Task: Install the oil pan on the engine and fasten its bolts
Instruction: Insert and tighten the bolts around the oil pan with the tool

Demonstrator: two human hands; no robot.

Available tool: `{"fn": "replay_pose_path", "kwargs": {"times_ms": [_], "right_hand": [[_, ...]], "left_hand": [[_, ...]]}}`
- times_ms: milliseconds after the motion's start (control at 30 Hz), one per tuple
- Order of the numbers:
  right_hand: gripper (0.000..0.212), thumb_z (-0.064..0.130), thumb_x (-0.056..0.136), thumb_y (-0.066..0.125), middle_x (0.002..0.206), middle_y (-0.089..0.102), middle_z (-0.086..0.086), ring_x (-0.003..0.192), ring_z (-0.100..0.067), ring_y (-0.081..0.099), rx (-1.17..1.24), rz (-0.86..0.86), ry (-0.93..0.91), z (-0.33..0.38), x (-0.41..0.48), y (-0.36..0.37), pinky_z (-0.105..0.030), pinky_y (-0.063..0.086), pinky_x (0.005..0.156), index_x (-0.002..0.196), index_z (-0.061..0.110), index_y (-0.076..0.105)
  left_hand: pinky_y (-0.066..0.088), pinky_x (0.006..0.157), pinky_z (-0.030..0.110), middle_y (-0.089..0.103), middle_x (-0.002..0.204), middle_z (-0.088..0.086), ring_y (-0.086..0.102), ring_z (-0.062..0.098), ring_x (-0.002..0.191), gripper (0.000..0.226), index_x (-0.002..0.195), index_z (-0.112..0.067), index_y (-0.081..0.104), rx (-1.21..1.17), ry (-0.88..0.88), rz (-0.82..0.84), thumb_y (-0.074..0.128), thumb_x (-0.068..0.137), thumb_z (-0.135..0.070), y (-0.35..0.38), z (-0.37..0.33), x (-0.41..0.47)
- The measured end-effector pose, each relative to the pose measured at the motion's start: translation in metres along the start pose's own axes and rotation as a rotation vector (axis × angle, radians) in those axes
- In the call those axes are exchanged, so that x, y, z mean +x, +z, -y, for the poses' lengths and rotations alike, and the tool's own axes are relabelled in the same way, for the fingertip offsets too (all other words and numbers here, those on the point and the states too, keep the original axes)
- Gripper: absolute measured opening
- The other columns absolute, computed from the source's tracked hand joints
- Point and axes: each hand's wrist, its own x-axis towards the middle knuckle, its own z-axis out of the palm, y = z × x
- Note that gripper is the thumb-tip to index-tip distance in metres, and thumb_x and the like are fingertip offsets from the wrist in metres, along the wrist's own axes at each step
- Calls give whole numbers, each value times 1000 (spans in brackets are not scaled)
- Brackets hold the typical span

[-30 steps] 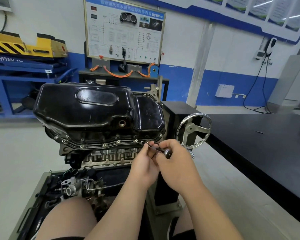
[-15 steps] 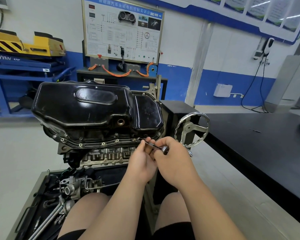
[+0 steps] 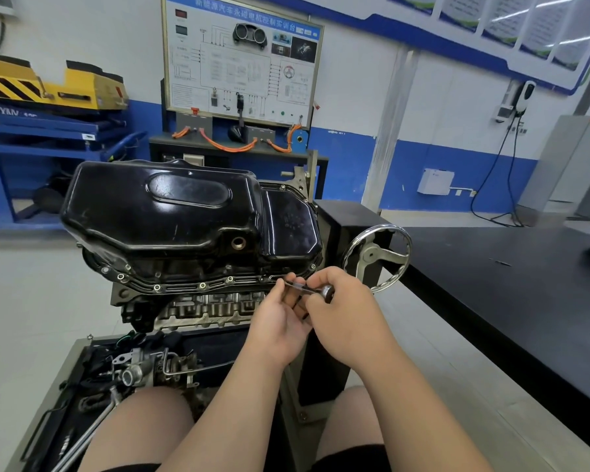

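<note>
Now | left hand [image 3: 276, 323] and right hand [image 3: 351, 311] pinch tool [image 3: 308, 288] | it points left at oil pan [image 3: 171, 212] rim, maybe touching | left hand nearer

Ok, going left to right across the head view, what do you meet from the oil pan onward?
oil pan → left hand → right hand → handwheel → black table. The small tool, held by both hands, overlaps them, so it is left out of the order.
</note>
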Motion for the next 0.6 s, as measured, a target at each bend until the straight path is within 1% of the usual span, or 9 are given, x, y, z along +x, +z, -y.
{"fn": "replay_pose_path", "kwargs": {"times_ms": [33, 133, 200, 300, 367, 433, 500, 567, 600], "right_hand": [[16, 22, 82, 53, 78, 60, 15, 65, 10, 53, -3, -5, 0, 0, 0, -1, -14, 35, 49, 88, 37, 57], [16, 22, 83, 53, 79, 60, 15, 62, 6, 54, -20, 0, -4, 1, 0, -1, -13, 35, 48, 89, 37, 58], [16, 22, 84, 54, 79, 60, 15, 61, 5, 53, -21, 3, -9, 2, 1, 0, -12, 33, 49, 89, 36, 58], [15, 22, 84, 54, 79, 59, 15, 62, 3, 53, -33, 3, -13, 2, 4, -1, -14, 34, 51, 89, 36, 57], [16, 22, 84, 53, 77, 58, 14, 62, 1, 53, -63, 18, -40, 6, 5, -1, -17, 36, 51, 90, 37, 54], [18, 22, 84, 53, 77, 56, 14, 65, 0, 52, -103, 54, -93, 12, 9, -3, -18, 36, 52, 94, 36, 51], [18, 24, 85, 55, 81, 54, 14, 69, 1, 51, -148, 84, -140, 19, 17, -8, -15, 34, 53, 100, 34, 48], [12, 32, 85, 60, 82, 57, 12, 70, 0, 51, -183, 78, -136, 25, 24, -19, -13, 34, 53, 90, 28, 50], [16, 37, 84, 61, 78, 58, 10, 67, -3, 52, -228, 63, -131, 27, 27, -24, -16, 36, 53, 82, 25, 52]], "left_hand": [[34, 110, 46, 64, 105, 5, 52, 26, 118, 29, 91, -15, 63, 0, -2, 5, 42, 101, -33, 0, 1, 0], [36, 109, 45, 62, 113, 6, 54, 26, 123, 28, 92, -16, 63, 7, -7, -4, 42, 100, -33, 2, 2, 0], [36, 109, 45, 62, 111, 5, 53, 26, 123, 28, 92, -17, 63, 9, -10, -18, 42, 101, -33, 2, 0, 0], [35, 109, 45, 62, 108, 5, 54, 25, 116, 30, 91, -16, 63, 27, -11, -18, 40, 101, -33, 4, -2, -2], [41, 104, 43, 63, 108, 4, 57, 24, 111, 30, 93, -16, 63, 22, -10, -21, 40, 101, -33, 5, -3, -2], [43, 101, 42, 61, 116, 5, 57, 25, 115, 29, 100, -15, 62, -2, -12, -27, 40, 101, -34, 7, -5, -1], [39, 106, 41, 57, 121, 7, 53, 23, 116, 28, 101, -13, 61, -52, 1, -33, 41, 101, -34, 13, -7, 2], [34, 111, 41, 58, 116, 7, 49, 21, 109, 28, 93, -12, 62, -92, 36, -61, 43, 100, -31, 19, -8, 5], [33, 112, 41, 59, 114, 7, 48, 21, 108, 28, 89, -12, 62, -96, 48, -83, 44, 100, -31, 22, -8, 7]]}}
